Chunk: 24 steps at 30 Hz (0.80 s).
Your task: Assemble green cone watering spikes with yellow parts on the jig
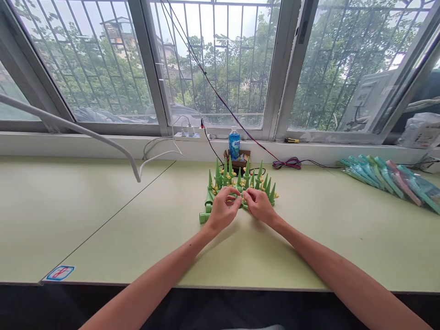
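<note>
My left fingers are curling, thumb near forefinger; my right fingers are bunching together. Whether either is pinching a piece, I cannot tell. Green spikes are standing just beyond, far on the surface. Risk: knuckles brushing neighbouring spikes could be toppling them.

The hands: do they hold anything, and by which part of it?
Cannot be told: the left hand and right hand nearly meet near green cones; any held piece is indistinct.
</note>
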Motion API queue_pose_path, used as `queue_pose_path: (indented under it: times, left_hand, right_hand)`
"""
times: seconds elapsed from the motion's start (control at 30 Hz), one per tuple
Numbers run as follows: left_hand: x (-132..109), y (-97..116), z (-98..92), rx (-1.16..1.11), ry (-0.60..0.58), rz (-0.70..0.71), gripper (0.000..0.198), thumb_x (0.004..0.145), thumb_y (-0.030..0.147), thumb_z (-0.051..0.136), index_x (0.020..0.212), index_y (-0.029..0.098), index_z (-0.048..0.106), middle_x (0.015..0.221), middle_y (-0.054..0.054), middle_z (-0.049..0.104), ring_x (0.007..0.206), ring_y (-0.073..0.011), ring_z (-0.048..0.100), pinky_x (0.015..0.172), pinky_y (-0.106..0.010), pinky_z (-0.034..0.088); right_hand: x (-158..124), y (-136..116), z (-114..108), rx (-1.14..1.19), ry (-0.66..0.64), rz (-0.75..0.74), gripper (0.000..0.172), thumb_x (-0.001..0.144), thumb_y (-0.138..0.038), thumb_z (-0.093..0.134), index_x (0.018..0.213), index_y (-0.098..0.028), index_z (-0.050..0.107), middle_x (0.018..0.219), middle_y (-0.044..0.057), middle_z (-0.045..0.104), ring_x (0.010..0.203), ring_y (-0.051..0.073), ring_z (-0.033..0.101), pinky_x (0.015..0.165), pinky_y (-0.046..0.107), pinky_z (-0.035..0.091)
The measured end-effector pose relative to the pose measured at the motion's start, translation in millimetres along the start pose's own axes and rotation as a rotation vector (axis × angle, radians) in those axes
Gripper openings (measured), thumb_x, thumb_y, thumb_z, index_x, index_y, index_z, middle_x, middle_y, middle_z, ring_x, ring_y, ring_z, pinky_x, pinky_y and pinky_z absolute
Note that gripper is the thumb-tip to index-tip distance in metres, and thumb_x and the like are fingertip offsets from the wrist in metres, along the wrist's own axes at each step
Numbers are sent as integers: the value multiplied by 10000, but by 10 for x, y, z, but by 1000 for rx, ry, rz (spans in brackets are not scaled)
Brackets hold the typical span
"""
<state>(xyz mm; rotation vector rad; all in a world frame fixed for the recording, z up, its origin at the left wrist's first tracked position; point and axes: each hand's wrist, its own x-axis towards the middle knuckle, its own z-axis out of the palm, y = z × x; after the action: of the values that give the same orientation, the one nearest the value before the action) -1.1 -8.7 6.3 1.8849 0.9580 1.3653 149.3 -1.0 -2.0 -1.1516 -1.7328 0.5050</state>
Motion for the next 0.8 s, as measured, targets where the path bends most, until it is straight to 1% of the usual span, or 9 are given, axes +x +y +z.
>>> queue_pose_path:
  times: [0.2, 0.33, 0.47, 0.57, 0.67, 0.8]
  left_hand:
    - [-11, -24, 0, 19, -23, 69, 117, 846, 288, 578, 897, 185, 597, 992, -53, 534, 786, -128, 606, 767, -312, 555]
    - [-20, -41, 6, 40, -34, 122, 102, 856, 276, 572, 906, 196, 612, 1006, -66, 521, 837, -144, 588, 780, -318, 550]
    - [-24, -47, 1, 90, -49, 167, 98, 863, 251, 558, 923, 201, 617, 1036, -78, 493, 935, -172, 571, 796, -330, 548]
    - [-22, -46, -5, 92, -44, 182, 105, 856, 239, 563, 944, 204, 608, 1063, -77, 470, 987, -179, 564, 830, -338, 546]
    - [-17, -42, -7, 67, -37, 160, 152, 844, 244, 584, 991, 207, 594, 1080, -71, 469, 935, -157, 584, 847, -337, 547]
    - [-11, -48, -2, 38, -24, 115, 213, 834, 261, 600, 1039, 210, 569, 1093, -67, 489, 855, -138, 610, 820, -330, 555]
  right_hand:
    - [5, 5, -1, -6, 17, -10, 362, 897, -403, 425, 596, -203, 406, 440, -48, 396, 457, 113, 370, 507, 252, 299]
    - [8, 8, -5, -6, 17, -6, 352, 896, -400, 420, 605, -201, 424, 454, -45, 398, 465, 115, 370, 500, 251, 294]
    - [7, 14, -6, -11, 28, -19, 341, 892, -391, 425, 611, -199, 437, 483, -37, 413, 480, 116, 379, 497, 249, 293]
    - [2, 13, -1, 7, 18, 3, 327, 891, -389, 428, 622, -203, 442, 459, -42, 410, 455, 117, 383, 483, 249, 290]
    - [-1, 8, 3, 26, 7, 22, 323, 891, -399, 429, 631, -207, 440, 432, -47, 406, 429, 117, 384, 471, 249, 290]
    - [1, 4, 2, 21, 2, 15, 344, 898, -404, 422, 617, -207, 420, 428, -47, 406, 429, 114, 376, 480, 250, 297]
